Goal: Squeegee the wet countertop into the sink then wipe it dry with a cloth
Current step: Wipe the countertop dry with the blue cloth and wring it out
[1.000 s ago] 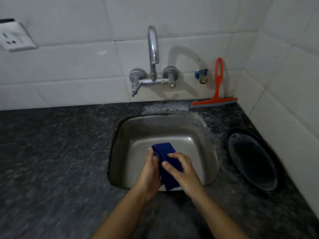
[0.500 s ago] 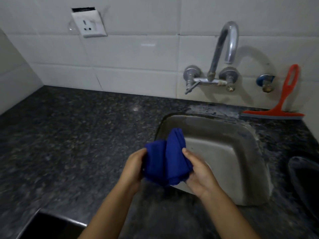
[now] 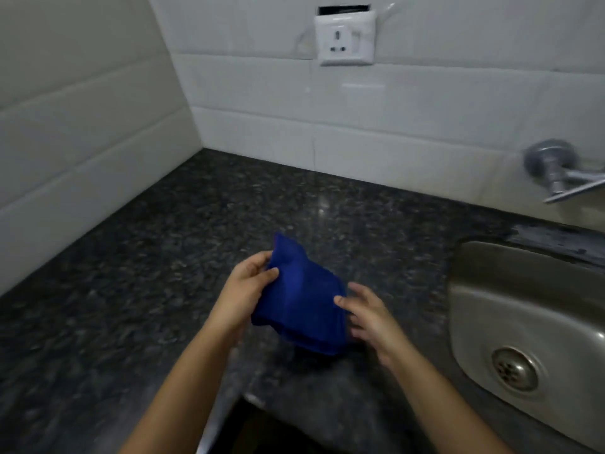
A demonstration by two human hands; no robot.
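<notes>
Head view: we reach both forearms forward from the bottom edge, hands raised over the dark speckled table. Our left hand is clamped on the upper left corner of the blue cloth, thumb on top and fingers curled under. Our right hand is spread loose, fingers apart, its thumb tip just touching the cloth's right edge without gripping it. The cloth hangs folded between the two hands, above the table and well left of the steel sink, whose drain shows at lower right. A white socket sits on the tiled wall, and a tap valve shows at the right edge. Half a second ago both hands pinched the cloth over the sink's left rim; since then the cloth has come left over the table, the right hand has let go, and the red squeegee has left the frame.
</notes>
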